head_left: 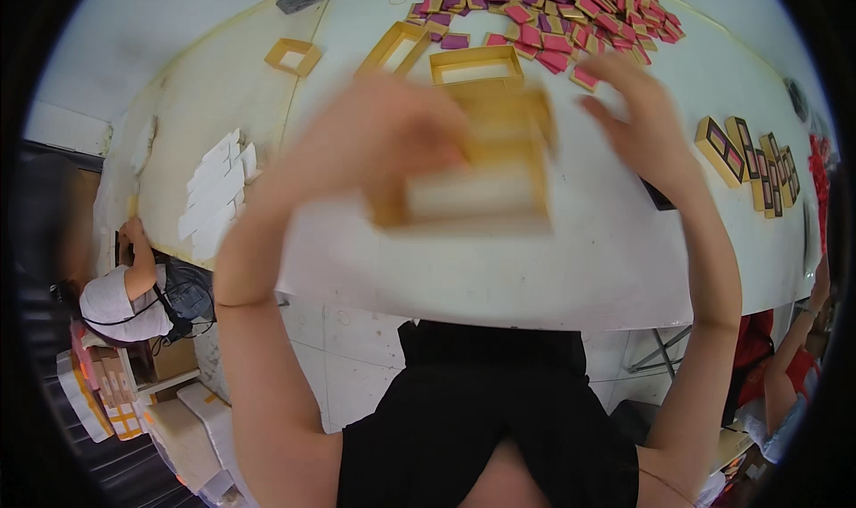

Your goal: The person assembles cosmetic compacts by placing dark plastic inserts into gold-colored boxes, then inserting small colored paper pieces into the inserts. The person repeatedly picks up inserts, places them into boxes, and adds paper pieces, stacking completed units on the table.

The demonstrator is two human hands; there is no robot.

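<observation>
My left hand (383, 134), smeared by motion, is closed on a gold open box frame (477, 218). The frame hangs over the middle of the white table, and a bar seems to divide it; blur hides the finer detail. My right hand (646, 134) holds nothing visible, its thumb and fingers apart. Just beyond those fingertips lies a small pink-and-gold box (584, 78), at the near edge of a large pile of pink and purple small boxes (557, 13). Part of a flat black thing (658, 194) shows beside my right forearm.
More empty gold frames (476, 53) stand at the far middle, with another (292, 56) farther left. White folded cards (218, 192) overlap on the left. Several filled gold boxes (720, 151) sit at the right. One person (125, 294) is at the left edge, another (789, 365) at the right.
</observation>
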